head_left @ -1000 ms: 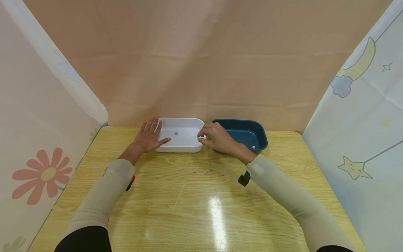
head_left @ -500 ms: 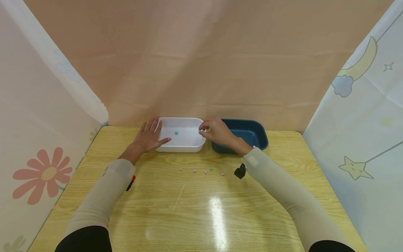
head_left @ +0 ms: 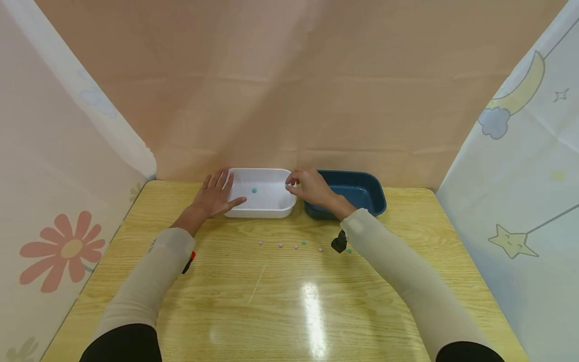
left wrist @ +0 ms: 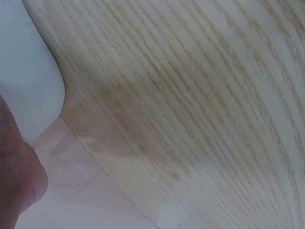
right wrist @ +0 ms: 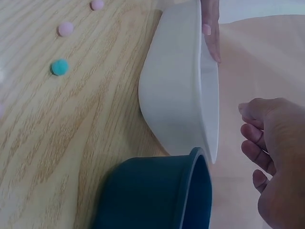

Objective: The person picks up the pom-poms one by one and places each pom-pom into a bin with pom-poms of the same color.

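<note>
Over the right rim of a white tray [head_left: 260, 213], my right hand [head_left: 312, 188] pinches a small teal pom-pom [head_left: 287, 186] between thumb and fingertips. In the right wrist view the fingers are curled above the tray, and the pom-pom is hidden. My left hand [head_left: 211, 197] lies spread against the tray's left end, its thumb reaching over the near rim. Inside the white tray sits another teal pom-pom [head_left: 254, 190]. Beside it stands a dark blue tray [head_left: 380, 201], partly covered by the right hand and wrist.
In front of the trays, several pink pom-poms [right wrist: 66, 28] and a teal pom-pom [right wrist: 59, 67] lie in a loose row on the wooden table [head_left: 217, 281]. One more teal pom-pom [head_left: 349, 250] lies close to the right sleeve. A brown backdrop [head_left: 289, 100] rises behind the trays.
My right hand has lifted slightly toward the back over the white tray's right rim, still pinching the teal pom-pom. The right forearm has shifted left. My left hand has stayed put.
</note>
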Demonstrator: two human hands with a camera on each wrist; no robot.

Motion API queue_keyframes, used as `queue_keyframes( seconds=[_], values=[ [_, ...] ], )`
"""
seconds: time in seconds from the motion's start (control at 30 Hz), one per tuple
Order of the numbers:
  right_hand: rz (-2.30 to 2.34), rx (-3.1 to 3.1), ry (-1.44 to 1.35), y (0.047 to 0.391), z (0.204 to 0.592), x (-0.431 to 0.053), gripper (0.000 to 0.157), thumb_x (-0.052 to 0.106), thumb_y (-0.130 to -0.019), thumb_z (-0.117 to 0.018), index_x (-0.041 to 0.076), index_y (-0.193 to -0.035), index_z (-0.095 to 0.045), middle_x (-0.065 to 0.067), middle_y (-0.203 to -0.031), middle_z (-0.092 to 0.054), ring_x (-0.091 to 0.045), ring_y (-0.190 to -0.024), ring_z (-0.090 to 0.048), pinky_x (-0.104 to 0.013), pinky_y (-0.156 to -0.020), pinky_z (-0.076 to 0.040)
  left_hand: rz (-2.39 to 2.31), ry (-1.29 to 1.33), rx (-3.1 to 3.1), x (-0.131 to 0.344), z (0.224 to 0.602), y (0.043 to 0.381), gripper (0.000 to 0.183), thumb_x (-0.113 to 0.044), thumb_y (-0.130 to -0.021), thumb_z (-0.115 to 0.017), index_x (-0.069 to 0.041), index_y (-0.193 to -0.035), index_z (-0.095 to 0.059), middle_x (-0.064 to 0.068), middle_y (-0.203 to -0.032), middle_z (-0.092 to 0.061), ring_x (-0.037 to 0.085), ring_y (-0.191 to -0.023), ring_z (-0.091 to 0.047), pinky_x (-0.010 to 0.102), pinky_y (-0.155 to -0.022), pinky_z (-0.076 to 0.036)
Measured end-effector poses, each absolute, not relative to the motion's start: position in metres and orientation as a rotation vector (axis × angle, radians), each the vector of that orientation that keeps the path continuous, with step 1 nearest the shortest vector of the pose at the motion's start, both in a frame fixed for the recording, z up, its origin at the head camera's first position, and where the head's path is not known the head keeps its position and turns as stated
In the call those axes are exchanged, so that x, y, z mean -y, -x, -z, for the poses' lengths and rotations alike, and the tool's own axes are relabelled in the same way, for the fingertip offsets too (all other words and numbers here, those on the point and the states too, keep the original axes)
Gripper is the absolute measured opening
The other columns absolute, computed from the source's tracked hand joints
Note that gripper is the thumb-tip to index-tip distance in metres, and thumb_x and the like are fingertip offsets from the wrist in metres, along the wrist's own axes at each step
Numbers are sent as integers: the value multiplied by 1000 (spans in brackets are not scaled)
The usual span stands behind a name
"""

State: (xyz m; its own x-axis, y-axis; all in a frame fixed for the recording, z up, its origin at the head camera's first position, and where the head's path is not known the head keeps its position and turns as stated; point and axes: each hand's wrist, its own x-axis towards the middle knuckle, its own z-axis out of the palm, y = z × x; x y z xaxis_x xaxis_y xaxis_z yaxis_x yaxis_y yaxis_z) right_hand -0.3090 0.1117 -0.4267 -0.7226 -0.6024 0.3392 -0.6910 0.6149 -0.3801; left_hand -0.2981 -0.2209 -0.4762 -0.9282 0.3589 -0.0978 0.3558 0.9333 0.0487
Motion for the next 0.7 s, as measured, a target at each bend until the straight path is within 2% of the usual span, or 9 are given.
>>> queue_keyframes(
  seconds=[0.7],
  values=[
    [-687,2721,-966,320,438,-101,13,14,-95,-80,4,-103,-83,-11,-96,-75,-25,-88,-70,-41,-78,-58,-22,-546,-2998,221,475,299,102,-72,-105,-34,1,-169,-1,21,-177,8,39,-164,6,61,-130,-1]
  ],
)
